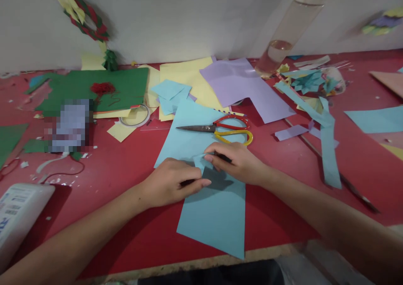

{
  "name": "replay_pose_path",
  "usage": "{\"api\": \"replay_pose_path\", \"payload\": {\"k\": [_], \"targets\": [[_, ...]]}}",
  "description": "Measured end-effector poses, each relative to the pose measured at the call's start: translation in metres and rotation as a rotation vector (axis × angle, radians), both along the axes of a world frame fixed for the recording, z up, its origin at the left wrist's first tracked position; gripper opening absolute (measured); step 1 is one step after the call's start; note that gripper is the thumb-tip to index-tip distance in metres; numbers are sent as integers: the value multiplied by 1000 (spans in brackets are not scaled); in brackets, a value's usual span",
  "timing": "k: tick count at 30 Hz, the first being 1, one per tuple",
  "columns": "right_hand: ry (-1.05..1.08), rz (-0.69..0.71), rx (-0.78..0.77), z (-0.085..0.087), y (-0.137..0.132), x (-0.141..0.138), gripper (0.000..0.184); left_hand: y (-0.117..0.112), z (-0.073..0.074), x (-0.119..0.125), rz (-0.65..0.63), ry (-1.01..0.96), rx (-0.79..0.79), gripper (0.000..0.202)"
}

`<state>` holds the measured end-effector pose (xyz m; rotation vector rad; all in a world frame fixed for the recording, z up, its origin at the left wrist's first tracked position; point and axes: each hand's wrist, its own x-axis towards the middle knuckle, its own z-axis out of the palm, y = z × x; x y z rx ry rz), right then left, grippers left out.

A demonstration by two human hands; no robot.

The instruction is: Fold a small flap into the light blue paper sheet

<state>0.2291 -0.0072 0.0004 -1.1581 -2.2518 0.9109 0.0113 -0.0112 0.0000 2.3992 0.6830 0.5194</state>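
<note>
Between my two hands is a small piece of light blue paper (199,161), partly hidden by the fingers. My left hand (173,180) pinches its lower left side, thumb pointing right. On its upper right edge, my right hand (234,161) closes thumb and forefinger. Both hands are just above a large light blue sheet (214,218) lying on the red table. Scissors (209,128) with one red and one yellow handle lie on a light blue sheet just beyond my hands, blades pointing left.
At the back lie a green sheet (129,83), purple paper (233,77) and folded blue pieces (171,92). A bottle with liquid (277,45) stands back right. A tape roll (147,116), phone (71,125) and white box (23,209) are left; blue strips (329,146) and a thin stick (349,184) are right.
</note>
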Motion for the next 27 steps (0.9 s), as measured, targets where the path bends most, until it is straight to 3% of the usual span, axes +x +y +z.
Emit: {"api": "replay_pose_path", "payload": {"k": [5, 27], "targets": [[-14, -6, -22, 1, 1, -1, 21, -1, 1, 1, -26, 93, 41, 38], [-6, 4, -23, 2, 0, -1, 21, -1, 0, 1, -36, 104, 95, 39]]}}
